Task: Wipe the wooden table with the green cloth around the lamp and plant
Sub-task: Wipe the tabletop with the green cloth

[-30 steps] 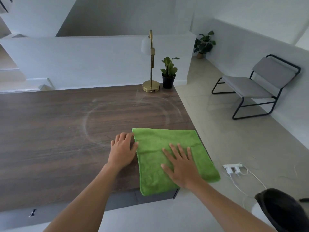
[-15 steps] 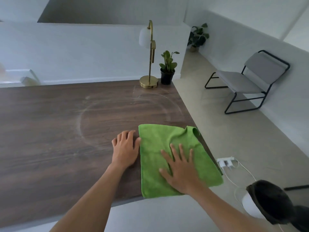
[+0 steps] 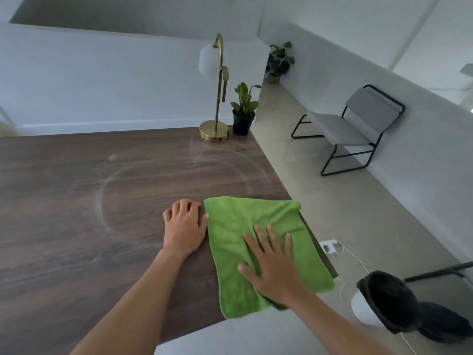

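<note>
Head view: green cloth (image 3: 258,249) pressed flat under open right hand (image 3: 275,270), nothing grasped; even pressure advised toward lamp (image 3: 214,130) at upper centre.

- L hand (image 3: 184,224): lay palm-down, flat, fingers slightly curled, thumb twd the R side; forearm bare, stretched fwd.
- R hand (image 3: 271,267): lay palm-down, fingers spread wide, pressed flat; forearm bare, angled in from lower R.

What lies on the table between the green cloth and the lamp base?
Head view: only bare wooden table with pale curved wipe streaks between green cloth and lamp base.
</note>
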`<state>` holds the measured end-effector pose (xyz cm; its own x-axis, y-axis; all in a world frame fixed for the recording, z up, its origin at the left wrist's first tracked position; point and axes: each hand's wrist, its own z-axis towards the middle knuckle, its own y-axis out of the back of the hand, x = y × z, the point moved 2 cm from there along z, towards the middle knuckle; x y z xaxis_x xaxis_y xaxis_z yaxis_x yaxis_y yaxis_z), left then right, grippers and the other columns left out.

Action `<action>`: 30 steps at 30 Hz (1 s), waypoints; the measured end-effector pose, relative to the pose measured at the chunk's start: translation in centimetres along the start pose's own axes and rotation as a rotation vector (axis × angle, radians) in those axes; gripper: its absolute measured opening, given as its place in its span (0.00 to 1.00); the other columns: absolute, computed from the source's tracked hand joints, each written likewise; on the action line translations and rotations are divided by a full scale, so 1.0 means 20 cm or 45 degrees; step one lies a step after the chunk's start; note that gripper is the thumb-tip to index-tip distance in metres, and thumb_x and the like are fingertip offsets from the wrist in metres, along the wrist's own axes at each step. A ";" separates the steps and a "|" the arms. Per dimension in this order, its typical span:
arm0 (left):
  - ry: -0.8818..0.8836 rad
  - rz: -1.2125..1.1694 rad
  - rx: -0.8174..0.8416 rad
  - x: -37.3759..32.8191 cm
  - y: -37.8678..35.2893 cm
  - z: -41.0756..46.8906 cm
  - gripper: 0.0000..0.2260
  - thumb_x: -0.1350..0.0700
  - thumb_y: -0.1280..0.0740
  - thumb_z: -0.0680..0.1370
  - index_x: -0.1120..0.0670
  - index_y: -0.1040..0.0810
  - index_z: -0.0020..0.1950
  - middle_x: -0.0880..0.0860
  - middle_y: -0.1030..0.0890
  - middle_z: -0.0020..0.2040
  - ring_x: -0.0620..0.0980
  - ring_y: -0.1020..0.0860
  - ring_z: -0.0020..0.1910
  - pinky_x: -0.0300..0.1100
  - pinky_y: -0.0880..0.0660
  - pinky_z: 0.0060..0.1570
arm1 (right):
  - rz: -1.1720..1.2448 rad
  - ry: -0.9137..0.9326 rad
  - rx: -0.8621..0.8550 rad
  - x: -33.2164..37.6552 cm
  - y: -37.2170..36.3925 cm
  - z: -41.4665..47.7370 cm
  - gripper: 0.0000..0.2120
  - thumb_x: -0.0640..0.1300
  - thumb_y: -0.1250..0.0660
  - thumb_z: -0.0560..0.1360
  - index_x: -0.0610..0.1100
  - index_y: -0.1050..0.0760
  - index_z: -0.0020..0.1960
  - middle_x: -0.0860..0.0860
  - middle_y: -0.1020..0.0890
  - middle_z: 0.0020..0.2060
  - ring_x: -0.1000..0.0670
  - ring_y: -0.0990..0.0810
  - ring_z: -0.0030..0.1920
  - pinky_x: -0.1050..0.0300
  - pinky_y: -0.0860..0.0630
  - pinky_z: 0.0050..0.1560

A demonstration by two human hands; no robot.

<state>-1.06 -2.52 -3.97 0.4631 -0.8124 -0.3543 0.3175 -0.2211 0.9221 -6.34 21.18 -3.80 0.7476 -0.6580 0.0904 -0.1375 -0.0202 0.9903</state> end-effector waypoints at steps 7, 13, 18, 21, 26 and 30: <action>0.044 0.048 0.030 0.03 -0.02 0.12 0.19 0.46 0.39 0.79 0.53 0.28 0.67 0.56 0.30 0.65 0.57 0.36 0.67 0.54 0.41 0.65 | 0.020 -0.386 -0.053 -0.32 0.08 0.18 0.37 0.72 0.55 0.69 0.50 0.38 0.68 0.49 0.39 0.72 0.43 0.43 0.75 0.33 0.46 0.71; -0.007 0.038 0.023 -0.02 -0.08 0.22 0.18 0.47 0.38 0.78 0.54 0.27 0.65 0.57 0.30 0.67 0.58 0.36 0.69 0.57 0.42 0.65 | -0.007 -0.241 0.015 -0.11 0.03 0.42 0.37 0.70 0.58 0.76 0.53 0.53 0.79 0.51 0.55 0.79 0.40 0.60 0.78 0.28 0.64 0.71; 0.006 0.011 0.060 -0.08 -0.12 0.40 0.18 0.48 0.39 0.79 0.53 0.29 0.67 0.57 0.33 0.70 0.57 0.39 0.72 0.56 0.44 0.67 | 0.044 -0.005 -0.204 -0.28 0.08 0.29 0.23 0.63 0.42 0.72 0.48 0.30 0.58 0.50 0.30 0.56 0.46 0.32 0.59 0.44 0.34 0.66; 0.048 0.034 0.055 -0.10 -0.15 0.48 0.20 0.46 0.42 0.80 0.51 0.32 0.70 0.55 0.35 0.73 0.55 0.42 0.74 0.55 0.46 0.69 | 0.072 -0.139 -0.166 -0.49 0.09 0.53 0.32 0.63 0.47 0.72 0.45 0.34 0.68 0.46 0.32 0.67 0.42 0.35 0.70 0.43 0.40 0.72; 0.110 0.081 0.001 -0.12 -0.20 0.61 0.22 0.46 0.41 0.79 0.52 0.32 0.72 0.54 0.34 0.73 0.55 0.40 0.73 0.55 0.45 0.69 | 0.066 -0.129 -0.016 -0.46 0.10 1.02 0.39 0.66 0.60 0.74 0.46 0.54 0.80 0.46 0.54 0.80 0.44 0.59 0.79 0.38 0.60 0.76; 0.176 0.072 -0.029 -0.10 -0.22 0.72 0.22 0.47 0.41 0.80 0.53 0.32 0.72 0.54 0.33 0.73 0.55 0.39 0.73 0.55 0.44 0.70 | 0.045 0.108 -0.006 -0.34 0.12 1.04 0.37 0.62 0.57 0.75 0.43 0.48 0.79 0.45 0.48 0.79 0.41 0.55 0.79 0.35 0.61 0.76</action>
<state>-15.27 -7.65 -5.17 0.5897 -0.7408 -0.3217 0.3058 -0.1638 0.9379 -25.24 9.90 -4.28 0.7949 -0.5919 0.1334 -0.1618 0.0051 0.9868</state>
